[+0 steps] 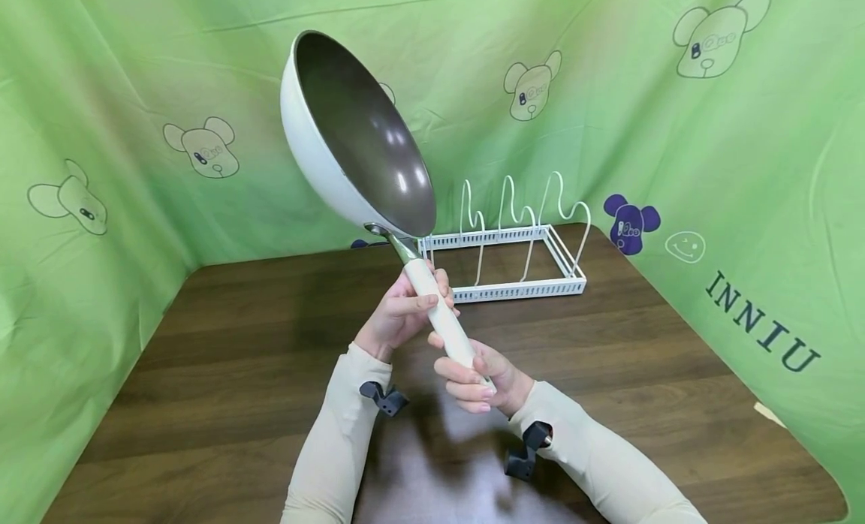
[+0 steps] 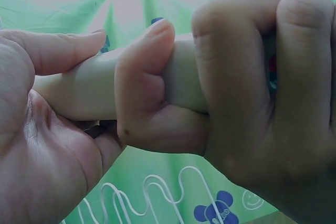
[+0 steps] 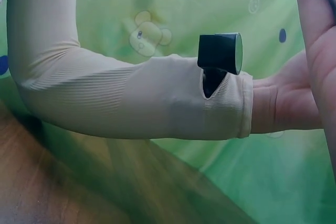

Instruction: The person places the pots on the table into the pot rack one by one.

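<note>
A frying pan, white outside and dark brown inside, is raised above the table with its bowl tilted to the upper left. Its white handle slopes down to the lower right. Near the metal neck, my left hand grips the handle with the thumb across it. My right hand holds the handle's lower end, fingers curled round it. In the left wrist view both hands wrap the handle, the right hand beside the left hand. The right wrist view shows mainly the left forearm.
Behind the hands, a white wire rack with several curved dividers stands at the back of the wooden table. A green printed curtain encloses the back and sides. A small pale piece lies at the right edge.
</note>
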A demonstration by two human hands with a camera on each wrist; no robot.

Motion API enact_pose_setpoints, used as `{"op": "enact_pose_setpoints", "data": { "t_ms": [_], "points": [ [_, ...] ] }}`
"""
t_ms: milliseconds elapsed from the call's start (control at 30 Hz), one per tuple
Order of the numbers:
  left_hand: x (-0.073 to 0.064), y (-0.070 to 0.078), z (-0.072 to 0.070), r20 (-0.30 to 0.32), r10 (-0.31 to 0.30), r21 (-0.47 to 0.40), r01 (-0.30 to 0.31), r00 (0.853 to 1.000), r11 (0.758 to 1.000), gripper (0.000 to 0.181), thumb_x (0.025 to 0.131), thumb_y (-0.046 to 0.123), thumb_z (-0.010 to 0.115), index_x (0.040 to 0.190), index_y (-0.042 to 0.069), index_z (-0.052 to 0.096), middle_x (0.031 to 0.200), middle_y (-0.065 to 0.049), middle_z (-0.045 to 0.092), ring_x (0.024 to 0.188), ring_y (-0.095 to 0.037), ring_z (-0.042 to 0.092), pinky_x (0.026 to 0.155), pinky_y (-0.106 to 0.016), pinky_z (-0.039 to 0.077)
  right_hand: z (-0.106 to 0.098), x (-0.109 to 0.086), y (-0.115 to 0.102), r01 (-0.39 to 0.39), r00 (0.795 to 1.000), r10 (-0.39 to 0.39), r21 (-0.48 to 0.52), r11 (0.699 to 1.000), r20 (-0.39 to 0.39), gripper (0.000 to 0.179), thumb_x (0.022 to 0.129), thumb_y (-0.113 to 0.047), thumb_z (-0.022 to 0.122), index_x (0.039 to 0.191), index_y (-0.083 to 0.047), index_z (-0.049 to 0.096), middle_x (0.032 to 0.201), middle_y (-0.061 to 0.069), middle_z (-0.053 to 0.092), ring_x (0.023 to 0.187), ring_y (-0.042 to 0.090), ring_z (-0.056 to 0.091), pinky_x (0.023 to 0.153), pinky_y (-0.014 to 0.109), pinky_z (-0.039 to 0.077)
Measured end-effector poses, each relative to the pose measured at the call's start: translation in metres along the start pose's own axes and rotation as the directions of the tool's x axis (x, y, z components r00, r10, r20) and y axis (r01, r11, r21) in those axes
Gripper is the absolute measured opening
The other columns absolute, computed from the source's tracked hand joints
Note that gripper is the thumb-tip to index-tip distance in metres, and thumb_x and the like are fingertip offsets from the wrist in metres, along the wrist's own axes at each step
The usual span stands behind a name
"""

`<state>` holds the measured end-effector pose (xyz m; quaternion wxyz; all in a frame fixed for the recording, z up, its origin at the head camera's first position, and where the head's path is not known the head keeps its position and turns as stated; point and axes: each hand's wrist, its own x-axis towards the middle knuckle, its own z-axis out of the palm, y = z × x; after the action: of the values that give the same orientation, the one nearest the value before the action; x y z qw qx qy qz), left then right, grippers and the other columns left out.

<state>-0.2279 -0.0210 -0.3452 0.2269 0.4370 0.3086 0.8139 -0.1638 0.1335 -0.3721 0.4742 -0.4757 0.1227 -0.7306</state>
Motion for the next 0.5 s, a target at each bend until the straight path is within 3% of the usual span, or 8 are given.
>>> {"op": "enact_pose_setpoints", "data": {
  "t_ms": [233,500],
  "points": [
    [0.005,-0.001,0.006,-0.039,-0.023,-0.006,0.023,0.999,1.0,0.03,0.089,0.001,0.065,0.104,0.012,0.042,0.091,-0.002,0.054,0.086,-0.018,0.059,0.085,-0.034,0.054,-0.001,-0.004,-0.003,0.005,1.0,-0.007,0.057,0.998,0.022,0.045,0.102,-0.023,0.055,0.143,-0.021,0.036,0.07,0.0,0.028,0.053,0.009,0.034,0.045,0.02,0.036],
    [0.011,0.0,0.011,-0.057,-0.043,0.031,0.045,0.997,0.999,0.035,0.082,-0.016,0.034,0.104,0.01,0.041,0.092,-0.003,0.057,0.083,-0.017,0.064,0.083,-0.034,0.055,0.0,-0.006,-0.006,0.023,0.998,-0.027,0.084,0.996,0.052,0.044,0.103,-0.021,0.054,0.142,-0.02,0.034,0.069,0.0,0.027,0.052,0.009,0.034,0.039,0.023,0.029]
  ]
}}
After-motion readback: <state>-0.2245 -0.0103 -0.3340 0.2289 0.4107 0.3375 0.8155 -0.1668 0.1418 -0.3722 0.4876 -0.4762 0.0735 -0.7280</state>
